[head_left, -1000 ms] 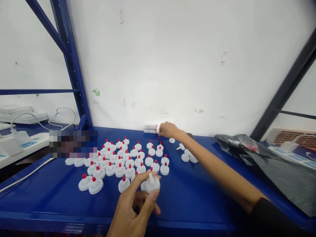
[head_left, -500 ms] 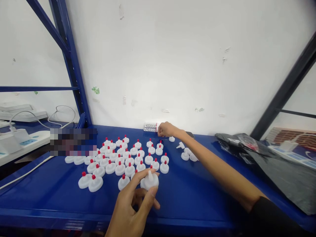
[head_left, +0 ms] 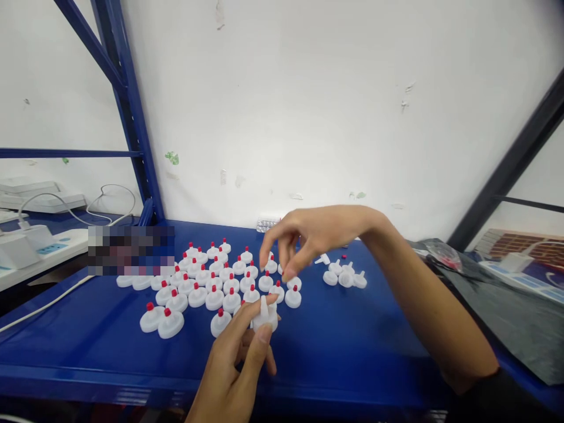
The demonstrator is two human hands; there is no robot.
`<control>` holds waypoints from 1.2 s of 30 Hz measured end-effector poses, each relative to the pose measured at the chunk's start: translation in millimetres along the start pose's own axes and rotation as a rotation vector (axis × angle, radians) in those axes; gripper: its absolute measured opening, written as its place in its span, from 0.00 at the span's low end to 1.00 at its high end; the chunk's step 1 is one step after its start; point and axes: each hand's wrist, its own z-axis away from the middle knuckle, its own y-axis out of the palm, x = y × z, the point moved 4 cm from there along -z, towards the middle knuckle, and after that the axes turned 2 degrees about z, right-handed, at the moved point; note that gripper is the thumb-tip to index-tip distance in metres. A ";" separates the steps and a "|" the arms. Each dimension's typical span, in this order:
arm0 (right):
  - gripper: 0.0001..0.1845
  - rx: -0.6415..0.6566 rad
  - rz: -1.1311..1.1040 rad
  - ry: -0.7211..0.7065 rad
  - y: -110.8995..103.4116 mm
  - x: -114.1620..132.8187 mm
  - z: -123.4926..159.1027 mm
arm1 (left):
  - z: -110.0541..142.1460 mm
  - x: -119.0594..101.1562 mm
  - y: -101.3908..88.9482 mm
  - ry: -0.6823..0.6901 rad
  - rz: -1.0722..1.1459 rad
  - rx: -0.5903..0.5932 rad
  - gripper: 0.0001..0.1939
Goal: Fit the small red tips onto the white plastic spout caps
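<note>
My left hand (head_left: pixel 233 376) is closed on a white nozzle cap (head_left: pixel 265 314) that has no red tip, pinching it between thumb and fingers above the blue shelf (head_left: pixel 361 346). My right hand (head_left: pixel 308 235) hovers just above and behind it. Its fingertips are bunched and point down, and whatever they hold is too small to make out. Behind my left hand stand several white caps with red tips (head_left: pixel 211 282) in rows. To the right lie a few untipped white caps (head_left: pixel 346 276) and one loose red tip (head_left: pixel 343 257).
A clear bottle (head_left: pixel 267 224) lies against the white wall. A black plastic bag (head_left: pixel 493 294) covers the shelf's right side. At left are a white power strip (head_left: pixel 26 249) with cables, a blurred patch (head_left: pixel 131 249) and a blue upright post (head_left: pixel 132 117).
My right hand has pulled back from the bottle by the wall toward the cap in my left hand. More untipped caps and a red tip now show at the right. My left hand has barely moved.
</note>
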 end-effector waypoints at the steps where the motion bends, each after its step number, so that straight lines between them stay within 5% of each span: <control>1: 0.21 0.032 0.021 -0.021 6.8 6.4 -2.9 | -0.1 0.7 -0.1 -0.004 0.000 0.005 0.28; 15: 0.11 0.139 0.069 -0.112 27.1 13.6 -21.1 | 0.2 -5.0 2.9 0.122 -0.004 0.048 0.16; 19: 0.11 0.155 0.034 -0.082 27.3 9.8 -23.8 | 1.0 1.4 0.7 0.056 0.044 -0.037 0.20; 24: 0.15 0.111 0.053 -0.072 27.0 10.5 -25.6 | -4.6 8.0 -2.1 -0.045 0.037 0.038 0.31; 36: 0.07 0.120 0.153 -0.118 33.2 13.8 -28.2 | -8.6 11.2 -5.4 -0.042 0.004 0.051 0.35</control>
